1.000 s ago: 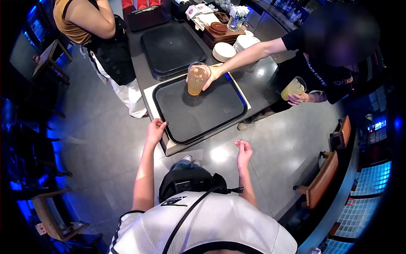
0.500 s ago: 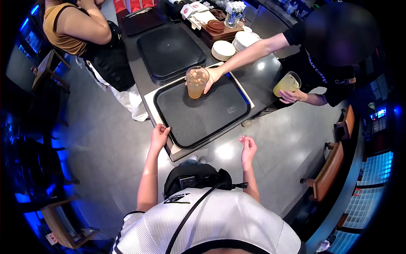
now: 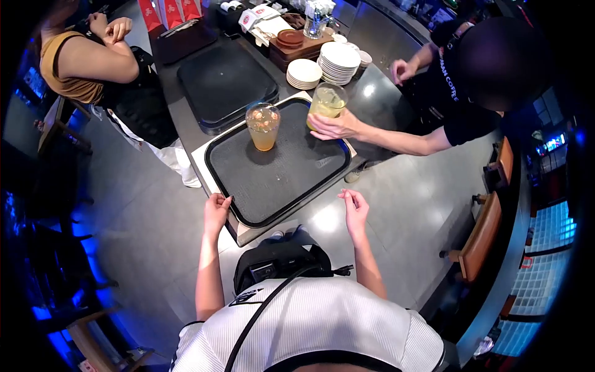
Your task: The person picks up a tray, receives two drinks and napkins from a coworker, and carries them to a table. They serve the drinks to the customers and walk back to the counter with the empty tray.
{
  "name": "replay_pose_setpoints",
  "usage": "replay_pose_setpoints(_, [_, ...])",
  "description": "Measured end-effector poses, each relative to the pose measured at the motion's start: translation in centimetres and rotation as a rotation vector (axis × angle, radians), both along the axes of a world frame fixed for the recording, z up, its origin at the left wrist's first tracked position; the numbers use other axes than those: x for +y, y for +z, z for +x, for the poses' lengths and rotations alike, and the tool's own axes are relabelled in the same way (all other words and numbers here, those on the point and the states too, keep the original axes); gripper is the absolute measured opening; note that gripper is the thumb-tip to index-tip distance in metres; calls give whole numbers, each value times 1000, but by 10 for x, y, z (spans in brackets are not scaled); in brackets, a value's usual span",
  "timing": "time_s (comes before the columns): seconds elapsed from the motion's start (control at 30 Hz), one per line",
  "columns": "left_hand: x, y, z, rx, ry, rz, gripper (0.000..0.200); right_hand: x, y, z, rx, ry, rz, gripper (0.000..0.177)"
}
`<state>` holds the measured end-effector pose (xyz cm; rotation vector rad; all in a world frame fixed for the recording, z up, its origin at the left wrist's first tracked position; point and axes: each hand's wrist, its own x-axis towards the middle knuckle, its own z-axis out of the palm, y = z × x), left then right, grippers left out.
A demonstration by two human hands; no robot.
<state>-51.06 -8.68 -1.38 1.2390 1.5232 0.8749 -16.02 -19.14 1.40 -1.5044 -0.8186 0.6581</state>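
My left hand (image 3: 217, 212) is closed at the left rim of a black serving tray (image 3: 282, 180), fingertips pinched at its edge. My right hand (image 3: 355, 209) hovers off the tray's front right side, fingers curled in and nothing visible in them. On the tray stands a clear plastic cup (image 3: 263, 131) of amber drink, upright toward the far left. A co-worker's hand (image 3: 334, 126) holds a second cup (image 3: 328, 102), with a pale yellow-green drink, over the tray's far right corner. Beneath the tray, a pale sheet (image 3: 201, 164) shows along the rim.
Behind lies a stack of black trays (image 3: 226, 80). White plates (image 3: 339, 61) and a brown wooden box (image 3: 300, 51) stand farther back, near red bags (image 3: 167, 12). Another person (image 3: 93, 68) stands at left with arms folded. Brown chairs (image 3: 482, 235) line the right.
The co-worker has let go of the amber cup, now standing on the tray, and brought the yellow-green cup over it. The view has shifted; my hands keep nearly the same pose.
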Motion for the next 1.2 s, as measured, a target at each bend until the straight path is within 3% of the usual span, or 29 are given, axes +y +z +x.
replay_pose_setpoints(0.1, [-1,1,0,2,26,-35,17,10,21,2,-155,128,-16,18])
replay_pose_setpoints(0.2, [0,9,3,70,36,-95,19,27,26,14,-140,236,-14,18])
replay_pose_setpoints(0.27, [-3,18,15,450,116,-47,22,40,28,25,-162,285,7,17])
replay_pose_setpoints(0.3, [-5,55,33,476,178,-166,36,45,29,32,-184,325,7,17])
replay_pose_setpoints(0.33, [-3,56,42,627,202,-85,46,50,30,38,-204,367,6,17])
replay_pose_setpoints(0.4, [3,67,65,646,258,70,59,61,36,49,-216,425,14,17])
replay_pose_setpoints(0.5, [24,69,99,418,257,295,72,76,41,65,-270,554,4,18])
replay_pose_setpoints(0.7, [58,69,153,312,243,297,97,101,48,77,-277,716,94,18])
replay_pose_setpoints(0.87, [72,47,166,249,312,323,99,121,40,72,-168,762,114,21])
replay_pose_setpoints(0.97, [83,41,165,217,317,380,82,140,28,68,-127,716,41,28])
replay_pose_setpoints(1.13, [84,53,176,134,358,441,65,188,14,61,-230,601,-2,75])
replay_pose_setpoints(1.2, [83,51,172,154,364,410,64,206,15,57,-258,600,-5,79])
